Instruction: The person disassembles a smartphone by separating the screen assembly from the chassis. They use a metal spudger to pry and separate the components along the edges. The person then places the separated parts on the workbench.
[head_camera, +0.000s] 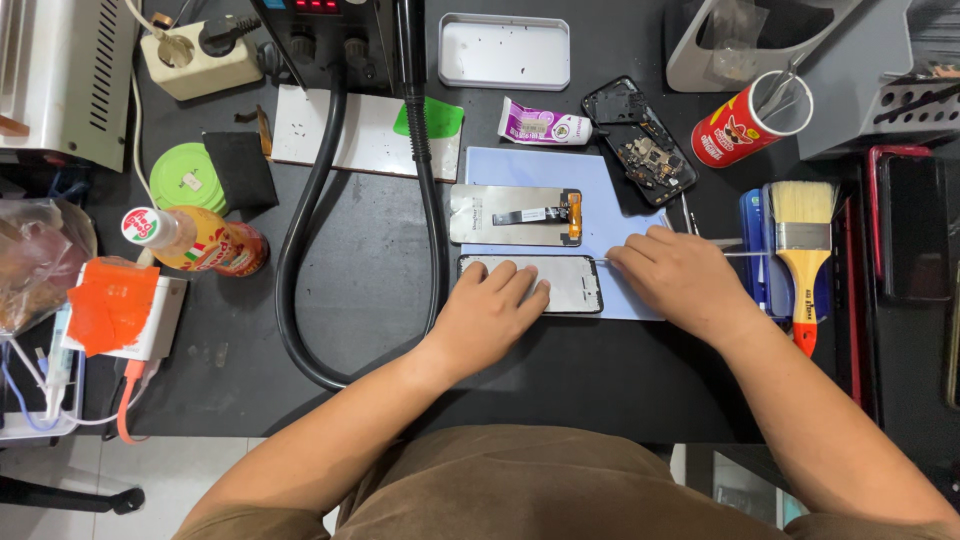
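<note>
The black table (360, 300) is crowded, and across it the thick black hose (300, 250) of the hot-air station loops close to my left forearm. In the middle lies the pale blue mat (620, 215), where I am working. On its far half rests a screen module (515, 214) lying back up with its orange flex cable showing. On its near edge lies the phone display frame (565, 283), flat and face up.

My left hand (490, 310) lies flat on the frame's left end, fingers spread and pressing down, closed on nothing. My right hand (680, 275) is pinched shut on a thin metal tool (605, 261), whose tip meets the frame's upper right corner.

I judge the glass the main risk: too steep an angle or too much force at that corner could crack it. If my left palm lets go, the frame could skid off the mat. The paintbrush (803, 240) beside my right wrist could be knocked away.
</note>
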